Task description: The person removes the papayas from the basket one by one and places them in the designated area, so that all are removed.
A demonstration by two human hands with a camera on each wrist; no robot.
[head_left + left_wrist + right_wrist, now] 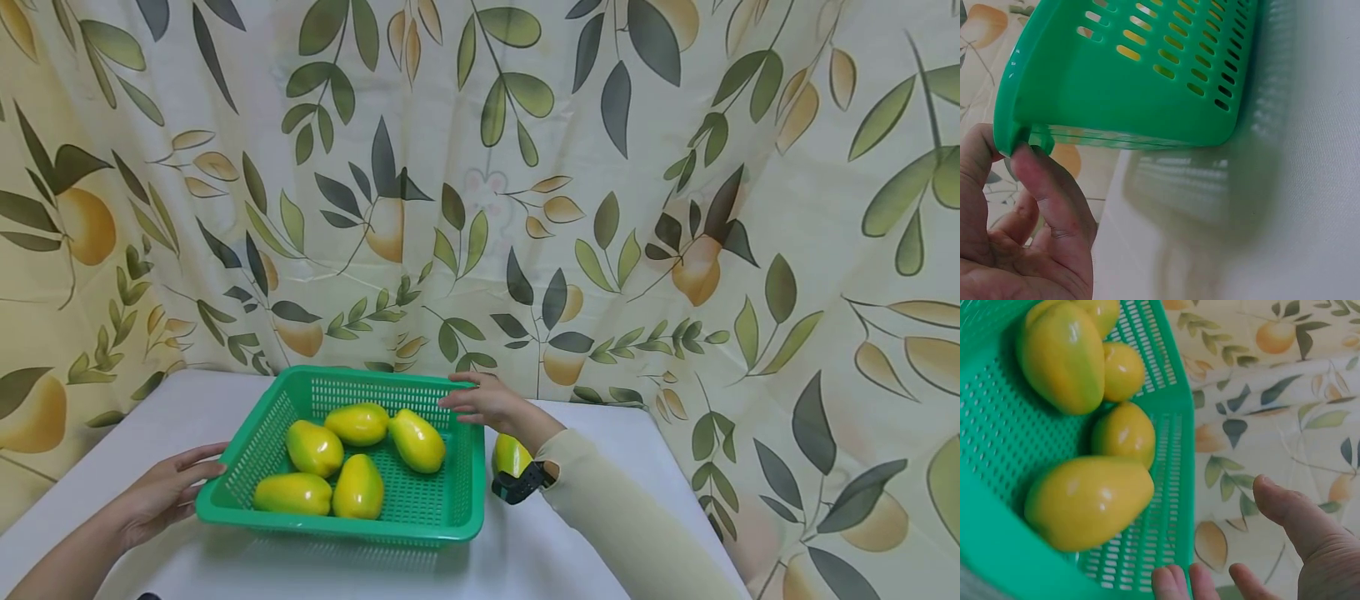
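A green plastic basket (420, 525) with slotted walls sits on the white table. Several glossy yellow-green fruits (358, 486), shaped like mangoes, lie in its left and back part. At the basket's left rim, my left hand (161, 500) pinches the edge between thumb and fingers; the left wrist view shows its fingers (1047, 194) right at the rim corner. My right hand (491, 402) hovers at the back right corner with fingers spread and nothing in them. Beside the basket's right wall, another such fruit (510, 455) lies on the table, partly hidden by the right wrist.
A curtain (525, 208) printed with leaves and fruit hangs behind and around the white table (600, 450). The right wrist carries a dark watch-like band (522, 483). At the bottom edge shows a small dark object (149, 596).
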